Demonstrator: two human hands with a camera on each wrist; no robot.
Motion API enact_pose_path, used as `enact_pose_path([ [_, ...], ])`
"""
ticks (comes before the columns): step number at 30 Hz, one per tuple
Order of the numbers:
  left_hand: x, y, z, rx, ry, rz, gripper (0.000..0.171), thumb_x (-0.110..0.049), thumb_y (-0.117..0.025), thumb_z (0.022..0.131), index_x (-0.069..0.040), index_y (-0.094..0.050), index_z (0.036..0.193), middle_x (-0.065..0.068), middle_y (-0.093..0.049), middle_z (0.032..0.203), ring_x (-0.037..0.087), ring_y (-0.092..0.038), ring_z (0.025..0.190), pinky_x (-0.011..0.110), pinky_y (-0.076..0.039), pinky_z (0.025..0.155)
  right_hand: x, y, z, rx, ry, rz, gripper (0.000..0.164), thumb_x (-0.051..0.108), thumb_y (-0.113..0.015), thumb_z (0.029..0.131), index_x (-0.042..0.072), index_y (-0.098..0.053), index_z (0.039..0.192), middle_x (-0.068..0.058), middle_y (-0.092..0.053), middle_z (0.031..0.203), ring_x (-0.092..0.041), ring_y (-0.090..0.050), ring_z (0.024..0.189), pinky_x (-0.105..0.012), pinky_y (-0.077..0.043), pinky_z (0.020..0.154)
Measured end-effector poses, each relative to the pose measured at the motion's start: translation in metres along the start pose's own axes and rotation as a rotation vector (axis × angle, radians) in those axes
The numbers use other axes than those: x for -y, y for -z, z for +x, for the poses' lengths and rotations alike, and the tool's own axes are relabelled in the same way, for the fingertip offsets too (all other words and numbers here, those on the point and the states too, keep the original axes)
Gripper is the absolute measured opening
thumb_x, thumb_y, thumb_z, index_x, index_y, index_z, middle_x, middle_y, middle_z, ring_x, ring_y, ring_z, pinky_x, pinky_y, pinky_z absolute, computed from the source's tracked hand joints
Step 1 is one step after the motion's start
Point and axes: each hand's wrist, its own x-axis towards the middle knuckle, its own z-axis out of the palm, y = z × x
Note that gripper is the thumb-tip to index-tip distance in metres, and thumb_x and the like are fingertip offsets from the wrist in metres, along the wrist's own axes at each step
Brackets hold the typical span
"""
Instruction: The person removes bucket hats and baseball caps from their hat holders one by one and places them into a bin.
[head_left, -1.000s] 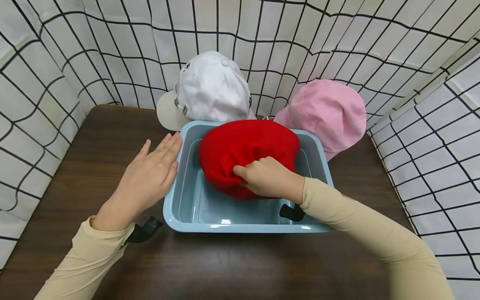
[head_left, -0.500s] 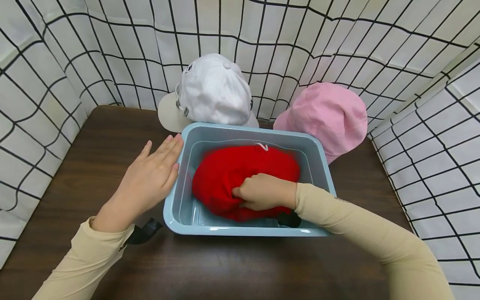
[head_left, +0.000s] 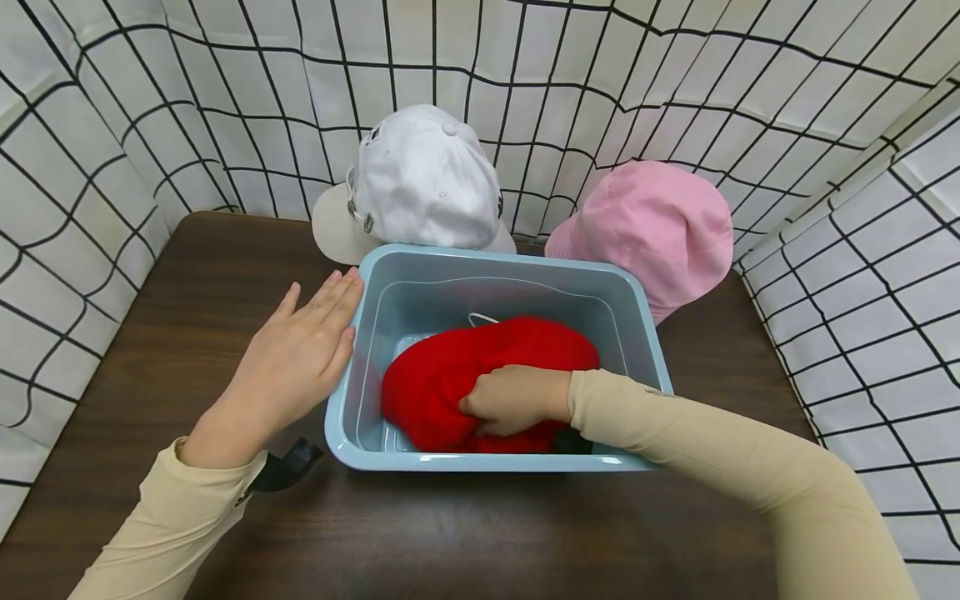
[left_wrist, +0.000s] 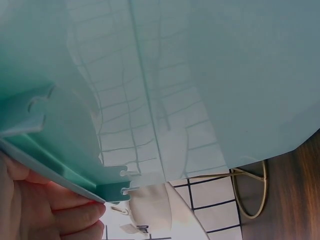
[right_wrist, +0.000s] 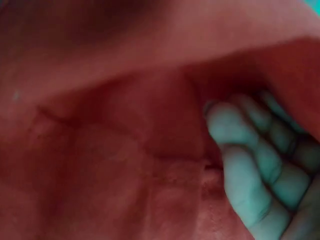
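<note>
A red cloth hat (head_left: 431, 379) lies low inside the light blue plastic tub (head_left: 495, 461), towards its near side. My right hand (head_left: 517, 400) pinches a fold of the hat, thumb and fingers curled into the fabric. Close up in the right wrist view, the curled fingers of that hand (right_wrist: 260, 160) sit against the red cloth. Flat and straight-fingered, my left hand (head_left: 288, 350) rests against the left rim of the tub. From the left wrist view, its fingers (left_wrist: 75, 215) touch the underside of the rim. A thin white loop (head_left: 482, 318) shows behind the hat.
Behind the tub, a white baseball cap (head_left: 435, 183) with a beige brim stands at the back left. A pink hat (head_left: 652, 221) sits at the back right. Wire grid walls (head_left: 247, 100) backed with white cloth surround the dark wooden table (head_left: 420, 533).
My right hand has lowered the red hat into the tub, towards the near side, so the tub's far wall now shows. The left hand stays at the rim.
</note>
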Motion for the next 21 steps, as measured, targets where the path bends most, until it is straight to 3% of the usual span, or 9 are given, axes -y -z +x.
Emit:
enact_pose_path([
  [11,0.001,0.0,-0.002,-0.011,0.0,-0.002,0.054,-0.017,-0.047,0.094,0.005,-0.035,0.142,0.02,-0.034,0.146,0.036,-0.031,0.135,0.059,-0.019,0.108,-0.004,-0.009,0.013,0.08,-0.027,0.03,0.029,0.026,-0.068,0.087,0.01,-0.064,0.111,0.003,-0.063,0.09,-0.008,-0.054,0.077,-0.018,-0.047,0.074],
  [14,0.002,-0.002,-0.002,-0.012,-0.003,-0.005,0.054,-0.017,-0.046,0.094,0.005,-0.035,0.142,0.02,-0.034,0.146,0.036,-0.031,0.135,0.059,-0.018,0.108,-0.005,-0.005,0.012,0.1,-0.021,0.079,0.029,0.028,-0.07,0.086,0.01,-0.064,0.108,0.004,-0.061,0.085,-0.008,-0.053,0.074,-0.018,-0.045,0.07],
  [17,0.002,-0.002,-0.002,-0.017,-0.009,-0.002,0.054,-0.017,-0.046,0.094,0.005,-0.035,0.142,0.02,-0.035,0.146,0.036,-0.032,0.135,0.06,-0.018,0.107,-0.007,0.004,0.005,0.06,0.014,0.144,0.024,0.029,-0.071,0.085,0.011,-0.064,0.1,0.005,-0.058,0.078,-0.008,-0.051,0.071,-0.018,-0.044,0.066],
  [21,0.003,-0.002,-0.002,-0.022,-0.015,0.002,0.054,-0.017,-0.047,0.094,0.005,-0.035,0.142,0.021,-0.035,0.145,0.036,-0.032,0.135,0.06,-0.019,0.107,-0.013,0.017,-0.008,-0.07,0.058,0.251,0.02,0.025,-0.074,0.082,0.013,-0.064,0.093,0.007,-0.059,0.076,-0.006,-0.053,0.069,-0.018,-0.045,0.067],
])
